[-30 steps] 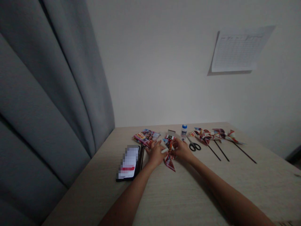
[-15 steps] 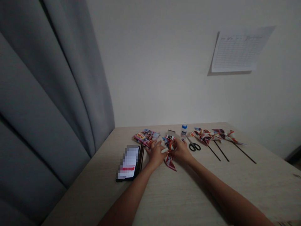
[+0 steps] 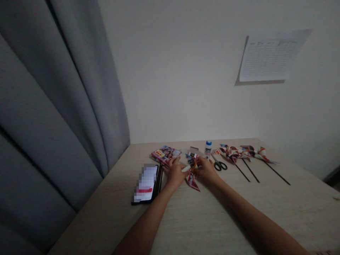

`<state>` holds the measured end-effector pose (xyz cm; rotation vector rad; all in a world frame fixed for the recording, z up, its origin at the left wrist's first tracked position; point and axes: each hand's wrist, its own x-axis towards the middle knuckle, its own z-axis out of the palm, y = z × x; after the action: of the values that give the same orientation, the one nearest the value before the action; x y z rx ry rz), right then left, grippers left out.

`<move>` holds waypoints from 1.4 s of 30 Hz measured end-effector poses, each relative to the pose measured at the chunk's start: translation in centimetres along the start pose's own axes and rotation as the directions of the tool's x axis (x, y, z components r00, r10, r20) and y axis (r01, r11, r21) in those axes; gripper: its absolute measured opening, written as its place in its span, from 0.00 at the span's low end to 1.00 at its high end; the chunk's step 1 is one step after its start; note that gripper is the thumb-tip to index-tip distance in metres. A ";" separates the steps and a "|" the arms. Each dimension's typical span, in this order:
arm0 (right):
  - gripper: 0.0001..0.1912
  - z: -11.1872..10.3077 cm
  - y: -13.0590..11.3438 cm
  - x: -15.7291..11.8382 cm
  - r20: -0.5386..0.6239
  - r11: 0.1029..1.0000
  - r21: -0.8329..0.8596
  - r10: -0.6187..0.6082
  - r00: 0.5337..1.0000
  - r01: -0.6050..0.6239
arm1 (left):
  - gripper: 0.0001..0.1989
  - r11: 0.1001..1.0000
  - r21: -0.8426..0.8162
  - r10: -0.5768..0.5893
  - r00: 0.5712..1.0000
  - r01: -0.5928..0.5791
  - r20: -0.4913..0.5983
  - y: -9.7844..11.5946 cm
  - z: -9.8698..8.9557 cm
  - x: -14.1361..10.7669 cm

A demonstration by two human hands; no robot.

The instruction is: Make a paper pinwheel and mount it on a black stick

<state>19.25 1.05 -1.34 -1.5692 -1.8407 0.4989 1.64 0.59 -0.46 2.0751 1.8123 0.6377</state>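
Note:
A paper pinwheel (image 3: 192,182), folded from colourful printed paper, lies between my two hands at the middle of the table. My right hand (image 3: 208,171) pinches its right side with thumb and fingers. My left hand (image 3: 175,175) holds the left side, its thumb by a white curled part (image 3: 186,169) of the pinwheel. The left fingertips reach the edge of a stack of printed leaflets (image 3: 166,153). Just behind the pinwheel is a small open box (image 3: 193,149), partly covered. Whether a stick is fixed to this pinwheel cannot be made out.
Right of my hands lie black-handled scissors (image 3: 220,165) and a glue bottle (image 3: 208,147) with a blue cap. Finished-looking pinwheels (image 3: 231,154) on dark sticks lie farther right. A phone (image 3: 145,186) rests at left beside dark sticks (image 3: 160,177). A curtain (image 3: 66,106) hangs at left.
The pinwheel has turned slightly between my hands, its upper blade tipping a little to the right. My right fingers have shifted slightly; the other things stay put.

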 end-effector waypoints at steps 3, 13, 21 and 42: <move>0.16 -0.2 0.0 -0.1 0.018 0.998 -0.069 -0.003 1.000 0.004 | 0.11 1.000 0.010 -0.001 1.000 0.001 -0.014 -0.1 0.0 0.0; 0.14 -0.3 -0.2 -0.2 0.074 0.992 -0.117 -0.037 0.997 0.045 | 0.11 0.999 0.031 -0.017 1.000 0.017 -0.012 -0.2 -0.2 0.0; 0.15 -0.6 -0.6 -0.1 0.071 0.996 -0.087 -0.024 0.997 0.031 | 0.12 0.998 0.058 -0.002 1.000 0.003 -0.018 -0.1 -0.4 -0.3; 0.24 -0.2 1.6 0.3 0.024 0.993 -0.115 -0.015 1.000 0.018 | 0.14 0.990 0.138 0.029 0.996 -0.016 -0.087 -1.3 -0.7 -0.6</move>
<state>20.56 1.63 -2.23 -1.6283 -1.9287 0.4111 0.11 0.15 -0.56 2.1903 1.9341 0.6377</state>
